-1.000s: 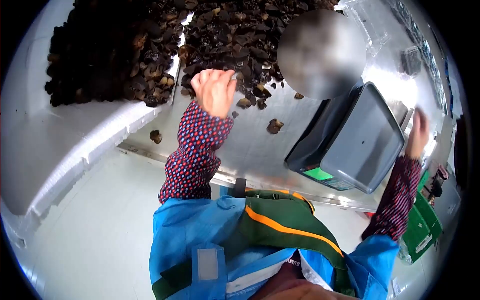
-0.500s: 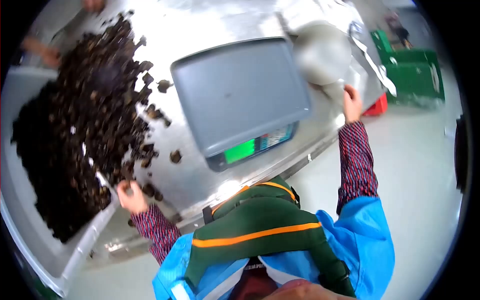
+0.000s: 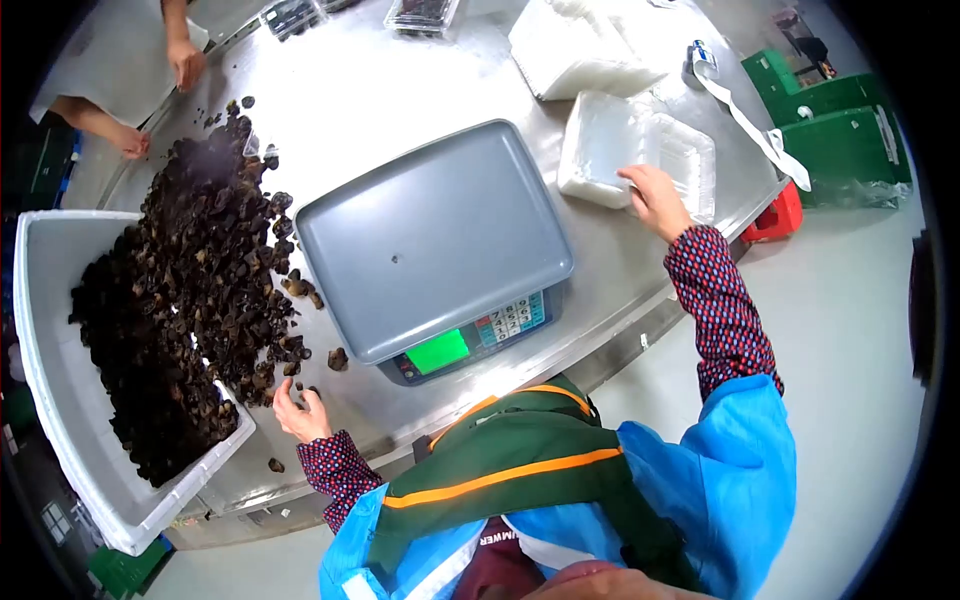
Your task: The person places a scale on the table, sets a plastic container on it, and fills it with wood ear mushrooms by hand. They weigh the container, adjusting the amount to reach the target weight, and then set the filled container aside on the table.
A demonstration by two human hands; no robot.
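Observation:
My left hand (image 3: pixel 302 413) hovers at the near edge of a heap of dark, mushroom-like pieces (image 3: pixel 215 260), its fingers apart and nothing in them. At the right, my right hand (image 3: pixel 657 200) reaches over a stack of clear plastic trays (image 3: pixel 612 150), fingertips at its near edge; whether they grip a tray is not clear. Between my hands sits a scale with a grey pan (image 3: pixel 435 240), a lit green display (image 3: pixel 438 351) and a keypad. The pan holds only a tiny dark speck.
A white foam box (image 3: pixel 60 330) lies tipped at the left, dark pieces spilling out. Another person's hands (image 3: pixel 185 62) are at the upper left. Packed boxes (image 3: pixel 422 14), more trays (image 3: pixel 575 50), a tape roll (image 3: pixel 703 62), a red object (image 3: pixel 776 215) and green crates (image 3: pixel 845 145) stand farther off.
The view has shifted. A blurred, pale round thing beside my right hand no longer shows; the hand is now over the clear trays. My left hand's fingers have spread from their curled pose.

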